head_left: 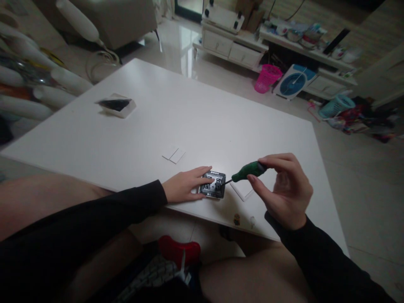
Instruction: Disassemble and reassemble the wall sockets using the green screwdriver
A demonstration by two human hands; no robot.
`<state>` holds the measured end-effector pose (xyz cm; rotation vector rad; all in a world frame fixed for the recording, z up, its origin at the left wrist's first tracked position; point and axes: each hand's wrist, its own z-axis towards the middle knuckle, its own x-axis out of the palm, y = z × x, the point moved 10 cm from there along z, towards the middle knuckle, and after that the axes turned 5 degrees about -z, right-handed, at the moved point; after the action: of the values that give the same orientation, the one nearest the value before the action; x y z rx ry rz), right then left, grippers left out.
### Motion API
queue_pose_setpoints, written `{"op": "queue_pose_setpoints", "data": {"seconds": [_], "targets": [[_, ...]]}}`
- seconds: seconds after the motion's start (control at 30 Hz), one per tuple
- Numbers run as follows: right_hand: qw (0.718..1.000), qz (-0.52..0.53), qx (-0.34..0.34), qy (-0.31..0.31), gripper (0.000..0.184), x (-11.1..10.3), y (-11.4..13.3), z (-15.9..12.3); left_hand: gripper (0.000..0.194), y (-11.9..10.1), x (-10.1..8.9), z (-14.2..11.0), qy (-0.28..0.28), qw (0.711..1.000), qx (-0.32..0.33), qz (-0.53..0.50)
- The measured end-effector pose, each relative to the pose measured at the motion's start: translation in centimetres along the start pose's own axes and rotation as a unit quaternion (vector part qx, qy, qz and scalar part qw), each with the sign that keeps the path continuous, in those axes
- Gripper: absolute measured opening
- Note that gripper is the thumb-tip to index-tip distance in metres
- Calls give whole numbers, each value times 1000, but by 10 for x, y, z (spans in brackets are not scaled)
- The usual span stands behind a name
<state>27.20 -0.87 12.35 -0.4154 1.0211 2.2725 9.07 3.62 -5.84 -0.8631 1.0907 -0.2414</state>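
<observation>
**Screwdriver tip at switch module, near bench edge**

Right hand [285, 191] pinches a green-handled screwdriver [248, 171] between thumb and fingertips, other fingers loosely curled. Shaft runs nearly level, pointing left; tip meets the dark switch module [213, 185]. Left hand [186, 185] lies flat, fingers extended, pressing on the module's left side; it grips nothing. Module sits between both hands, left hand nearer. White cover plate [242, 190] just right of it. Further out: two small white tiles [174, 154]; far left of bench [189, 109], a dark object on a white plate [116, 105].
</observation>
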Motion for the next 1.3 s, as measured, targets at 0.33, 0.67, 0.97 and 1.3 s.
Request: {"op": "queue_pose_setpoints", "data": {"seconds": [0.33, 0.67, 0.97, 1.3], "targets": [[1000, 5, -3, -1, 50, 1, 1, 0, 57, 1, 0, 0, 7, 1000, -3, 7], [1000, -3, 6, 12, 46, 0, 3, -2, 57, -1, 1, 0, 1, 1000, 4, 7], [1000, 3, 9, -2, 44, 0, -3, -1, 56, 1, 1, 0, 0, 1000, -4, 2], [999, 10, 27, 19, 46, 3, -2, -1, 56, -1, 0, 1, 1, 1000, 0, 4]]}}
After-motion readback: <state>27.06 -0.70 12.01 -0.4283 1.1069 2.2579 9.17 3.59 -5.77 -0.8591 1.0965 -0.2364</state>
